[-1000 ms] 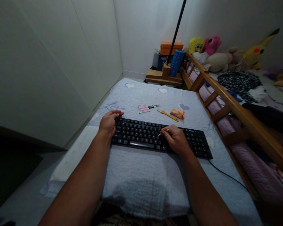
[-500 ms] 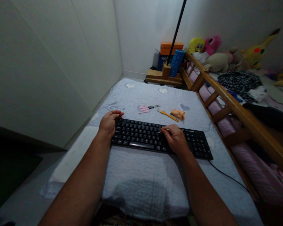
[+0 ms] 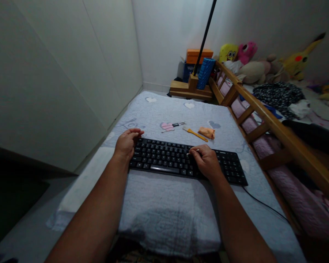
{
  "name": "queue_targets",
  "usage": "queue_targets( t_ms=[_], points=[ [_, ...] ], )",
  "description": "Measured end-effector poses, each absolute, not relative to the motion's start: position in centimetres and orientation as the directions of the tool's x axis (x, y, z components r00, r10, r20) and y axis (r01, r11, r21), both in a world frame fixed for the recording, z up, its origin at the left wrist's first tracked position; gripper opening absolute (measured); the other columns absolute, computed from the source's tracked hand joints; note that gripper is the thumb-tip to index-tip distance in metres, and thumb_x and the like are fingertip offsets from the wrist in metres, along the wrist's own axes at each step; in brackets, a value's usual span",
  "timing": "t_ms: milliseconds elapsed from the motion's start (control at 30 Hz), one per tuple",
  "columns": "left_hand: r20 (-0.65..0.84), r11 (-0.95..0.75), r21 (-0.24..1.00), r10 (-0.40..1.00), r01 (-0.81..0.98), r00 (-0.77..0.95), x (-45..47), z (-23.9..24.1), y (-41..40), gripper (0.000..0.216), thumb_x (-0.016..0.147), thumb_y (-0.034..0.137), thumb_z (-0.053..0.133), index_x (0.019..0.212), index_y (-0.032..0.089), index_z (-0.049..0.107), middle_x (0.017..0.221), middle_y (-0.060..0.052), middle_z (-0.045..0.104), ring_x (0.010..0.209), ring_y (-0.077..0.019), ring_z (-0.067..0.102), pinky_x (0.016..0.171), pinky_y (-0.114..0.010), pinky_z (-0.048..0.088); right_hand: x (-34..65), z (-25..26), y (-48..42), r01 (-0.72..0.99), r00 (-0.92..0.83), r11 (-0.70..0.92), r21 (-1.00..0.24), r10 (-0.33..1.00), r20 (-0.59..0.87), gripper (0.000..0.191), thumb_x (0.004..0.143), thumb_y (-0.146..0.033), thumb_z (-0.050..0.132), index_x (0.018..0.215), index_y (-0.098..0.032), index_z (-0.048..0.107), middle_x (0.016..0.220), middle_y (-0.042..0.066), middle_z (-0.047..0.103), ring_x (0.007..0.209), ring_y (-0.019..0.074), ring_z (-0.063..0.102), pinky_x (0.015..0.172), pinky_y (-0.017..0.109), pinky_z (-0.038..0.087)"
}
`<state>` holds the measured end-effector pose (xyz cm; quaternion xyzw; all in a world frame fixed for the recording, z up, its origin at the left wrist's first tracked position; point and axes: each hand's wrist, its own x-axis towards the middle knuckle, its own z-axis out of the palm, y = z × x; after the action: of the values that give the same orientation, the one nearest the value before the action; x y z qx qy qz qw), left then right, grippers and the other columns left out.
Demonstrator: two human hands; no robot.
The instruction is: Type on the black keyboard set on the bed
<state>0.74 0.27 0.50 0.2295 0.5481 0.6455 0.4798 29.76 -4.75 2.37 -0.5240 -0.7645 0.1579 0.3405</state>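
Observation:
A black keyboard [image 3: 164, 155] lies across the pale blue quilted cover in front of me. At its left end, my left hand [image 3: 126, 144] is closed around the upper left corner, with its fingers bent together. My right hand [image 3: 205, 160] pinches a thin white cotton swab [image 3: 188, 153] between thumb and fingers. The swab's tip is down at the keys, right of the middle of the keyboard. Part of the right-hand keys is hidden beneath that hand.
Beyond the keyboard lie another cotton swab [image 3: 167, 130], a dark-handled metal tool [image 3: 178, 124], a yellow brush [image 3: 196, 134] and a crumpled orange cloth [image 3: 206, 132]. A black cable [image 3: 265, 204] runs off rightward. A wooden bed rail [image 3: 279, 142] borders the right side.
My right hand has shifted slightly to the right over the keys, carrying the cotton swab. My left hand and the keyboard have stayed in place.

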Motion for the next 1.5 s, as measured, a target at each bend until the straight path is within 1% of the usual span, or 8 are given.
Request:
queue_targets(
  t_ms=[167,367,700,1067,1333,1500],
  points=[
    [-0.219,0.055,0.931,0.875,-0.362,-0.432,0.7,0.4,0.3,0.014,0.06,0.007,0.055,0.071,0.015,0.06,0.07,-0.003,0.065,0.071,-0.0133,0.061,0.072,-0.026,0.047,29.7,2.3,-4.8,0.696,-0.213,0.397,-0.599,0.91,0.357,0.016,0.086,-0.022,0.052,0.08,-0.02,0.066,0.083,0.005,0.068,0.084,0.0207,0.058,0.08,0.036,0.044],
    [-0.216,0.055,0.932,0.879,-0.359,-0.425,0.7,0.2,0.3,0.014,0.06,0.008,0.055,0.071,0.015,0.06,0.071,-0.003,0.066,0.072,-0.0131,0.061,0.072,-0.026,0.046,29.3,2.2,-4.9,0.669,-0.245,0.424,-0.61,0.901,0.358,0.016,0.086,-0.022,0.051,0.082,-0.021,0.067,0.082,0.004,0.069,0.084,0.0201,0.058,0.08,0.035,0.044],
    [-0.22,0.06,0.932,0.876,-0.357,-0.43,0.6,0.2,0.4,0.014,0.06,0.008,0.055,0.072,0.015,0.06,0.07,-0.003,0.066,0.071,-0.0126,0.061,0.073,-0.025,0.046,30.6,2.8,-4.8,0.709,-0.206,0.369,-0.601,0.923,0.324,0.019,0.086,-0.025,0.049,0.079,-0.02,0.067,0.082,0.005,0.068,0.083,0.0208,0.059,0.079,0.036,0.044],
    [-0.226,0.065,0.932,0.872,-0.356,-0.435,0.7,0.4,0.3,0.015,0.06,0.007,0.055,0.071,0.015,0.059,0.071,-0.004,0.065,0.072,-0.0128,0.061,0.073,-0.026,0.046,30.6,3.0,-4.9,0.708,-0.265,0.403,-0.58,0.913,0.31,0.017,0.085,-0.024,0.051,0.078,-0.02,0.066,0.081,0.005,0.068,0.082,0.0196,0.059,0.078,0.034,0.043],
    [-0.226,0.058,0.929,0.872,-0.367,-0.434,0.7,0.4,0.3,0.014,0.06,0.007,0.055,0.071,0.015,0.06,0.07,-0.003,0.066,0.07,-0.0123,0.061,0.073,-0.026,0.046,30.6,3.5,-5.3,0.71,-0.307,0.393,-0.585,0.92,0.245,0.016,0.085,-0.023,0.051,0.077,-0.02,0.064,0.079,0.004,0.066,0.08,0.0183,0.059,0.077,0.032,0.043],
    [-0.23,0.065,0.93,0.87,-0.361,-0.436,0.8,0.6,0.3,0.014,0.06,0.007,0.055,0.07,0.015,0.06,0.07,-0.003,0.066,0.069,-0.0123,0.061,0.071,-0.025,0.045,30.5,3.9,-5.4,0.724,-0.339,0.411,-0.555,0.912,0.233,0.016,0.086,-0.023,0.05,0.079,-0.02,0.065,0.08,0.004,0.066,0.081,0.0193,0.058,0.077,0.034,0.043]
  ],
)
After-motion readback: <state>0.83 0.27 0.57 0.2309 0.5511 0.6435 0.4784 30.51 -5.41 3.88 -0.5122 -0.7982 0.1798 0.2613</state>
